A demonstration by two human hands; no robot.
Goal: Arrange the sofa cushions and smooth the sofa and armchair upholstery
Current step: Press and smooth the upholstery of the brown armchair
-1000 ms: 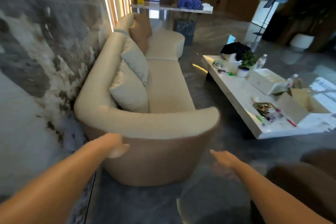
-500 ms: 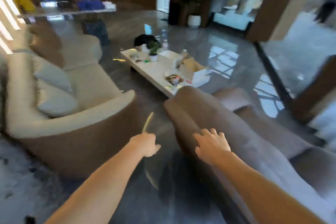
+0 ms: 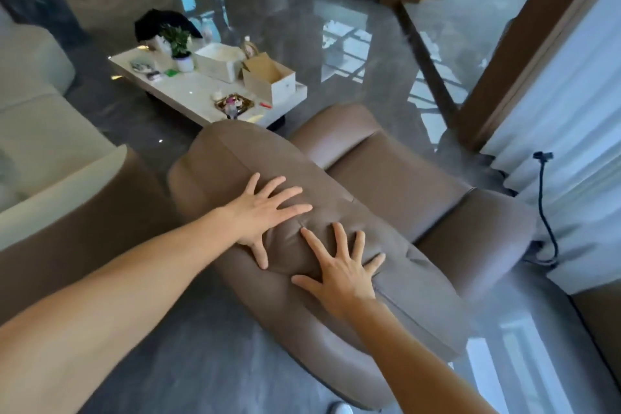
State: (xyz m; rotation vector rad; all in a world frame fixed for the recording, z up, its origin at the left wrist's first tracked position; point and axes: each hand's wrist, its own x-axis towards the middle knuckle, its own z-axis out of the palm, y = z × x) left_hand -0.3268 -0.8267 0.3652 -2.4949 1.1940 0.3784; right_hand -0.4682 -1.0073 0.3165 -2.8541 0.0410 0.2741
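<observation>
Left hand (image 3: 265,212) and right hand (image 3: 339,265) lie flat, fingers spread apart, gripping nothing, pressed side by side on the padded top of the brown leather armchair (image 3: 386,178) backrest. Cream sofa (image 3: 50,144) stands just left.

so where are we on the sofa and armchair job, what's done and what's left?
Done: cannot confirm; only part of the cream sofa shows at the left edge, its cushions out of frame.
In hand: left hand and right hand lie flat, fingers spread, on the brown armchair backrest top, where the leather is puckered between them.
Left: flattening that wrinkle, then likely the seat and arms, which neither hand touches.
</observation>
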